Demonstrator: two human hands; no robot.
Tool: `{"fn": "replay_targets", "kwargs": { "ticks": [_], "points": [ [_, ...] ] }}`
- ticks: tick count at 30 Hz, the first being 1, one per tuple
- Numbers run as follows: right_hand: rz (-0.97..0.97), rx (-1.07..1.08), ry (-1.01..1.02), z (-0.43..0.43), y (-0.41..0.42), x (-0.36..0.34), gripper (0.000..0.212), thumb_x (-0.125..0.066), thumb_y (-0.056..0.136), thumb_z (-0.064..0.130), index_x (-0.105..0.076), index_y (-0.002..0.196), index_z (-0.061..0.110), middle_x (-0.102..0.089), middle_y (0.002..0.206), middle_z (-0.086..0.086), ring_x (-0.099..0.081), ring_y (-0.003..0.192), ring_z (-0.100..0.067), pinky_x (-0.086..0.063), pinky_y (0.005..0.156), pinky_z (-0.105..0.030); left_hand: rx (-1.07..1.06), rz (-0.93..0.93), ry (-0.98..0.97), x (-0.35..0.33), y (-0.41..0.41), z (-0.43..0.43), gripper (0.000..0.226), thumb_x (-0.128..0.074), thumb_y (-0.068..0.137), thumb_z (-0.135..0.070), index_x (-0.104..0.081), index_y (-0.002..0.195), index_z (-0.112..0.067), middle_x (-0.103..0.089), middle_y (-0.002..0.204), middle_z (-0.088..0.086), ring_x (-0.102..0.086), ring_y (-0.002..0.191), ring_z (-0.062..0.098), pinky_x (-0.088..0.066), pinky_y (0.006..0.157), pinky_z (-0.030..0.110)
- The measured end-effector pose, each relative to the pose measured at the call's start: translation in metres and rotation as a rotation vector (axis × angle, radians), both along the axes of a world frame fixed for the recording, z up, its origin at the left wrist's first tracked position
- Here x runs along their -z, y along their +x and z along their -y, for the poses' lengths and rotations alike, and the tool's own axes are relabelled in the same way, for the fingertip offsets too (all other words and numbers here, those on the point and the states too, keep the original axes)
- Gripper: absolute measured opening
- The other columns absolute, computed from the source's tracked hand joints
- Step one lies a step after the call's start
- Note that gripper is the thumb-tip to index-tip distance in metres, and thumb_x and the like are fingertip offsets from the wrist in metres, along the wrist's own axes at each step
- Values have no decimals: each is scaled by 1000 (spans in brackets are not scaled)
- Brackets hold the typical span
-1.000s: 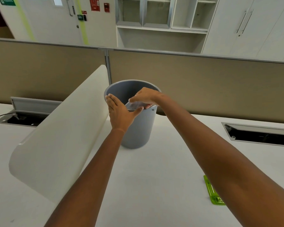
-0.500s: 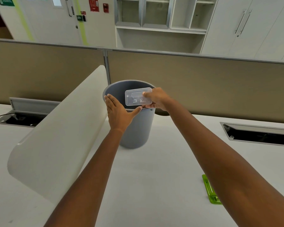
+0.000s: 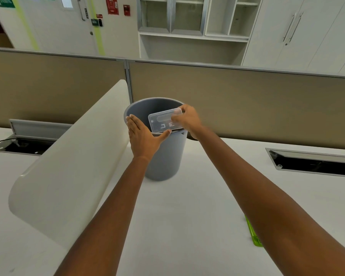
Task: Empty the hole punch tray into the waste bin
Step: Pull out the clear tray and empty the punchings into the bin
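Bin (image 3: 163, 156) mouth part-blocked by tray (image 3: 164, 120); divider (image 3: 68, 166) close on left; desk (image 3: 197, 206) right open.

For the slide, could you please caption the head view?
Right hand tilts clear tray over grey bin; left hand steadies rim.

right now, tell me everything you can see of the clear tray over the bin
The clear tray is a shallow rectangular piece of see-through plastic with rounded corners and small moulded marks on its face. It is tipped up on edge, face toward the camera, over the mouth of the grey waste bin. The right hand pinches its right end; its lower edge sits at the bin's near rim, beside the left hand's thumb. No contents can be made out.
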State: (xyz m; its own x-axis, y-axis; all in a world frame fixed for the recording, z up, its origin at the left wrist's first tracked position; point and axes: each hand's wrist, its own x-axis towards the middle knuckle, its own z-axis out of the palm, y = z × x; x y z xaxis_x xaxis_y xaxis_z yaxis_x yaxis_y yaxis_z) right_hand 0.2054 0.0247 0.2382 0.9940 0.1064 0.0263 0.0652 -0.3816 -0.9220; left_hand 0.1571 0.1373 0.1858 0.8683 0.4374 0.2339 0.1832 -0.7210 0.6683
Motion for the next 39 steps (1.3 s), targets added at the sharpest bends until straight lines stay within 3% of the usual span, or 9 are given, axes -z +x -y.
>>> {"fn": "replay_targets", "kwargs": {
  "ticks": [3, 7, 13, 16, 19, 25, 30, 34, 39],
  "points": [
    [-81, 45, 97, -2, 1, 2, 33, -57, 79, -4, -42, 104, 12, -46, 102, -8, -48, 94, -22, -44, 49, -19, 1, 3, 4, 0, 0, 0, 116, -61, 73, -60, 9, 145, -1, 7, 157, 16, 2, 145, 30, -14, 118, 40],
    [-190, 87, 230, -5, 3, 0, 56, -53, 79, -9, -40, 131, 6, -49, 127, -17, -52, 114, -34, -51, 73, -36, -3, -3, 8, 0, 0, 0, 117, -61, 72, -60, 8, 145, -1, 6, 157, 17, 1, 145, 30, -15, 118, 40],
    [-319, 170, 449, -10, 2, -7, 42, -49, 81, -5, -50, 124, -3, -56, 103, -17, -57, 89, -32, -43, 52, -24, -13, -14, 12, 1, 0, 0, 116, -61, 72, -61, 8, 146, -3, 6, 157, 15, 0, 145, 30, -16, 117, 41],
    [-259, 166, 444, -13, 6, -3, 29, -52, 82, 0, -55, 111, 4, -59, 113, -19, -59, 106, -34, -54, 69, -32, -12, -20, 14, 0, 0, 1, 116, -60, 72, -62, 8, 146, -4, 6, 158, 14, 1, 145, 30, -15, 117, 41],
    [-94, 136, 281, -14, 12, 2, 20, -60, 81, 3, -57, 100, 9, -63, 118, -17, -61, 107, -31, -54, 87, -38, -13, -23, 14, 1, 0, 0, 115, -59, 73, -62, 8, 146, -4, 7, 158, 14, 1, 145, 30, -15, 117, 41],
    [226, 8, -263, -12, 12, 1, 34, -67, 79, 8, -61, 112, 4, -68, 111, -14, -62, 100, -26, -52, 84, -31, -12, -9, 13, 0, 0, 0, 116, -60, 72, -62, 9, 146, -3, 6, 157, 15, -1, 145, 30, -16, 117, 42],
    [161, -246, -448, -8, 9, -3, 12, -67, 72, 1, -68, 83, 5, -62, 72, -2, -56, 75, -18, -41, 41, -3, -12, 19, 28, 1, -1, -1, 119, -63, 71, -60, 7, 145, 0, 2, 157, 17, -3, 145, 31, -18, 117, 40],
    [235, -184, -428, -5, 12, -3, 8, -66, 75, 4, -70, 82, 7, -64, 80, -4, -57, 76, -16, -51, 68, -25, -6, 20, 19, 0, -1, 0, 118, -63, 71, -60, 8, 145, -1, 3, 157, 17, -2, 145, 31, -17, 117, 41],
    [146, -230, -335, -3, 11, -2, 21, -70, 74, 5, -69, 95, 1, -71, 100, -16, -65, 91, -25, -56, 79, -33, -7, 13, 19, 1, -1, 0, 118, -62, 71, -60, 8, 145, -1, 4, 157, 17, -1, 145, 30, -16, 117, 41]
  ]
}}
